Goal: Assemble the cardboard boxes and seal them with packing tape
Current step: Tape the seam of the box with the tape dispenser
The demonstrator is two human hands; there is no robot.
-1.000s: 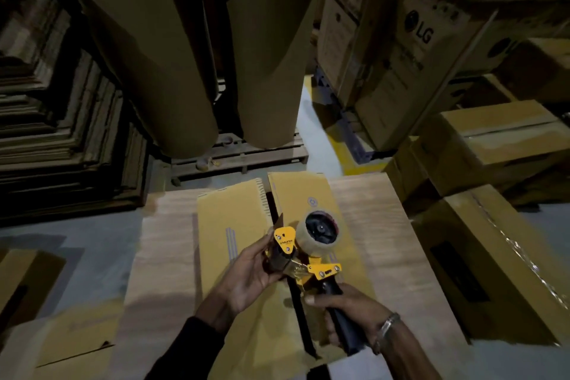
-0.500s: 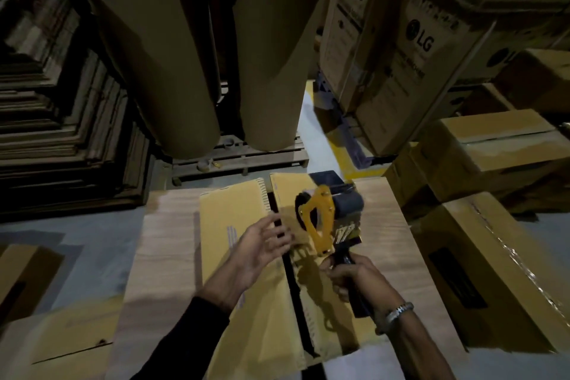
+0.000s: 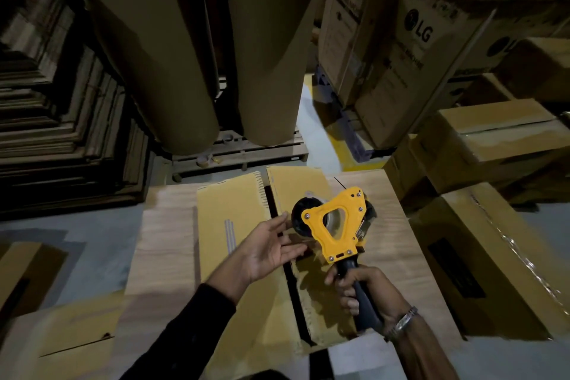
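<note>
Right hand (image 3: 359,290) is clenching tape dispenser (image 3: 334,227) handle in firm grip, lifted over cardboard box (image 3: 234,219) flaps w/ centre seam gaping; left hand (image 3: 266,251) is hovering released, fingers straight, beside roll.

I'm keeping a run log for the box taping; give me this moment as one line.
right hand: grips tape dispenser handle | left hand: open beside roll | box: flaps closed, centre seam untaped
</note>
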